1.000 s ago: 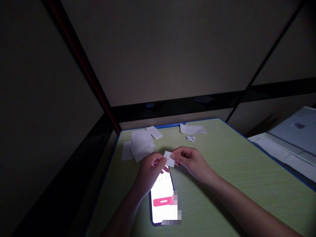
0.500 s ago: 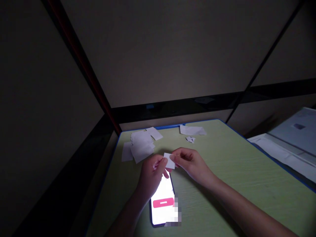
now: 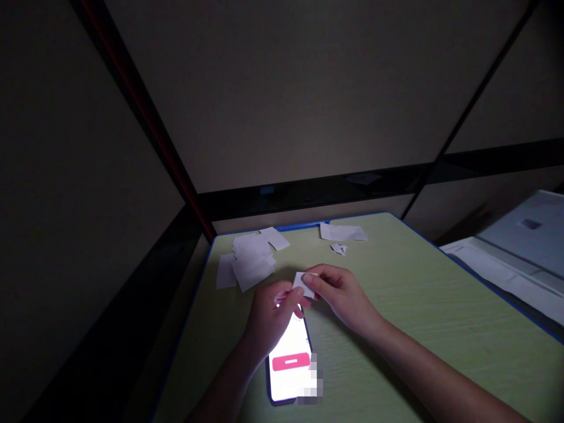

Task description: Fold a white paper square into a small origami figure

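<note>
Between my hands, above the table, is a small folded piece of white paper [image 3: 300, 284]. My right hand [image 3: 337, 289] pinches its right side, thumb on top. My left hand [image 3: 275, 311] grips the lower left edge between thumb and fingers. Below the left hand lies a phone [image 3: 288, 382] with a bright white screen and a red button; its upper end is partly covered by the hand. Past my hands, a pile of white paper sheets [image 3: 252, 258] sits at the left. A small folded paper piece [image 3: 339, 249] rests farther back at the right.
A white paper strip [image 3: 343, 232] lies near the far edge of the pale green table [image 3: 423, 294], which has a blue rim. Beyond it stands a panelled wall [image 3: 299, 106]. At the right is a light grey, flat-sided object [image 3: 529, 235] beside white material.
The left thumb has slid down to the paper's lower edge, and the paper has turned slightly. The right thumb stays on top of it. Phone and loose papers lie as before.
</note>
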A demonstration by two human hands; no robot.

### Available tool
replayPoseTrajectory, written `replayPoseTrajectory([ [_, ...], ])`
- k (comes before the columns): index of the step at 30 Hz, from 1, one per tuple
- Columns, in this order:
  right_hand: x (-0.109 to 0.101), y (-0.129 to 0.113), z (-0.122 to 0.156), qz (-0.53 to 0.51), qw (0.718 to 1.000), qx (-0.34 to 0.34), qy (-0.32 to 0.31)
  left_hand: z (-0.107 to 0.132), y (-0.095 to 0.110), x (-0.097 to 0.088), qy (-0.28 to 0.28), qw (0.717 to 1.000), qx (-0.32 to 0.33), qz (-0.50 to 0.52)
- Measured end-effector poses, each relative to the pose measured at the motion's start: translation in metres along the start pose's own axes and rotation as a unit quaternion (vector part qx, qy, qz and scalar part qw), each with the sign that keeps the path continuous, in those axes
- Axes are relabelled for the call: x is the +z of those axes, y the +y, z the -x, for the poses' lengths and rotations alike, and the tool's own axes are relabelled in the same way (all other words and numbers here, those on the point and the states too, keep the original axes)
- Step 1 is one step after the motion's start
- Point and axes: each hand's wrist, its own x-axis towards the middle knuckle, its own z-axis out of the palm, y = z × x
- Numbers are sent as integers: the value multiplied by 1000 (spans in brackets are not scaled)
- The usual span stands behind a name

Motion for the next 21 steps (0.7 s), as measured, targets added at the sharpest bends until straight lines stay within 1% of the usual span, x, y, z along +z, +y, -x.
replayPoseTrajectory([
  [5,1,4,1,-7,1000,-21,10,0,0,-1,-22,999,-15,38],
  [9,2,3,3,-5,998,-55,16,2,4,-2,-15,999,-10,49],
  [11,2,2,4,-6,998,-69,5,2,7,-2,-6,999,-9,53],
  [14,2,-1,4,3,996,-86,-9,3,9,1,-3,999,-13,37],
  [21,4,0,5,4,996,-86,-20,4,4,4,-31,999,-5,-20],
])
